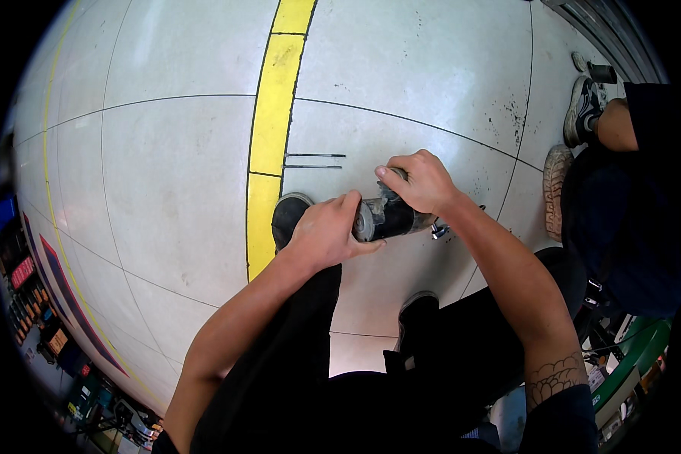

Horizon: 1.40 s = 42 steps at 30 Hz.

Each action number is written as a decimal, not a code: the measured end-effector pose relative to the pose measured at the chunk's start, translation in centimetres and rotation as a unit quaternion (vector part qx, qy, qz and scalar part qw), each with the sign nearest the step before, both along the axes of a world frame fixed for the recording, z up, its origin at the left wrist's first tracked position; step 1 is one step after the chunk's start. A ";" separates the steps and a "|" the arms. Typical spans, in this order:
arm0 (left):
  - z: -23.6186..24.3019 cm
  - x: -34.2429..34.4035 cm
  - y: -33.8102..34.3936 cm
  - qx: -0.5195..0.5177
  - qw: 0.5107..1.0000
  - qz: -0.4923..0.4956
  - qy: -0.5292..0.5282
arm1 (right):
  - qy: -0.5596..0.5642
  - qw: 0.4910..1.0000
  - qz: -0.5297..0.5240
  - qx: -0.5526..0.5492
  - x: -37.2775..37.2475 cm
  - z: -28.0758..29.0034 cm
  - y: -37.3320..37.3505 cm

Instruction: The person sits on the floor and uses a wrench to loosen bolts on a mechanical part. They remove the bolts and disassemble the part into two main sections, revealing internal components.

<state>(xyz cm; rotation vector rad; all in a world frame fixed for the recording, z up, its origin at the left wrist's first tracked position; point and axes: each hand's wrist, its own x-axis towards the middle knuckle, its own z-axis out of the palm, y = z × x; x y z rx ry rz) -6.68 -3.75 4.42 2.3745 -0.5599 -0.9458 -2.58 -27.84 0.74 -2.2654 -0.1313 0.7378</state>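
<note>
Between my hands, above the pale floor, is a dark, worn cylindrical starter motor (pixel 393 218) with a smaller cylinder on its side. It lies nearly level, its grey round end facing left. My left hand (pixel 324 233) grips that left end, thumb below and fingers over the top. Around the smaller upper cylinder, my right hand (pixel 425 183) is closed, with the thumb on its left end. A bit of bright metal (pixel 439 229) shows under my right wrist. Two long thin dark rods (pixel 315 156) lie side by side on the floor beyond my left hand.
A yellow floor stripe (pixel 280 83) runs away from my left shoe (pixel 289 216). Another person's shoe (pixel 580 113) and dark clothing are close on the right. Green equipment (pixel 637 363) stands at lower right. Tools and boxes (pixel 53 340) line the far left edge.
</note>
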 end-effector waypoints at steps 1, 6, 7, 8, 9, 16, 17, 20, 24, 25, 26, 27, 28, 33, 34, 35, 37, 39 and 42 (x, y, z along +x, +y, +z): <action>0.0 -0.2 0.0 -0.001 1.000 -0.001 -0.022 | 0.002 1.000 0.001 -0.006 0.0 0.0 0.1; -0.1 0.0 0.3 0.021 0.995 -0.051 -0.080 | -0.009 0.999 0.026 -0.020 -0.1 -0.1 0.2; -0.1 0.2 0.4 0.023 0.996 -0.057 -0.069 | -0.002 1.000 0.022 -0.017 0.0 0.0 0.3; 0.2 0.7 0.4 0.022 0.997 -0.057 -0.037 | 0.004 1.000 0.018 -0.015 0.1 0.1 0.3; 0.1 0.9 0.4 0.009 0.998 -0.054 -0.017 | -0.001 1.000 0.021 -0.013 0.0 0.0 0.2; -0.7 1.9 0.8 -0.035 0.998 -0.056 0.008 | 0.007 1.000 0.013 -0.002 0.1 0.1 -0.2; -0.7 1.9 0.7 -0.028 0.998 -0.059 0.002 | 0.010 1.000 0.011 -0.005 0.1 0.1 -0.3; -0.3 1.7 0.5 0.005 0.998 -0.046 0.038 | 0.023 1.000 0.005 -0.009 0.0 0.0 0.0; 0.6 1.5 0.3 0.032 0.996 -0.035 0.076 | 0.022 1.000 0.007 -0.011 -0.4 -0.7 0.4; 0.7 1.4 0.3 0.035 0.996 -0.032 0.080 | 0.017 1.000 0.011 -0.012 -0.4 -0.8 0.3; 0.7 1.2 0.3 0.035 0.996 -0.026 0.079 | 0.011 1.000 0.017 -0.011 -0.3 -0.9 0.4; 0.6 1.0 0.4 0.026 0.997 -0.020 0.071 | 0.012 1.000 0.016 -0.007 -0.3 -1.0 0.3; 0.5 0.8 0.5 0.016 0.998 -0.015 0.064 | 0.013 1.000 0.016 -0.003 -0.3 -1.1 0.2; 0.0 0.3 0.8 -0.030 0.999 0.004 0.025 | 0.036 0.999 0.029 -0.004 0.0 -0.7 -0.1; 0.1 0.3 0.7 -0.028 0.999 0.005 0.026 | 0.034 0.999 0.026 -0.001 -0.1 -0.7 -0.1; 0.5 0.6 0.5 -0.018 0.999 0.002 0.034 | 0.030 0.999 0.022 0.003 -0.1 -0.6 0.0; 0.8 0.7 0.3 0.000 0.999 -0.003 0.046 | 0.035 0.999 0.014 -0.005 -0.3 -0.4 0.1; 0.8 0.6 0.2 0.011 0.999 -0.008 0.051 | 0.039 0.999 0.012 -0.012 -0.4 -0.3 0.2; 0.6 0.4 0.4 0.015 0.999 -0.008 0.051 | 0.046 0.999 0.016 -0.022 -0.6 -0.6 0.3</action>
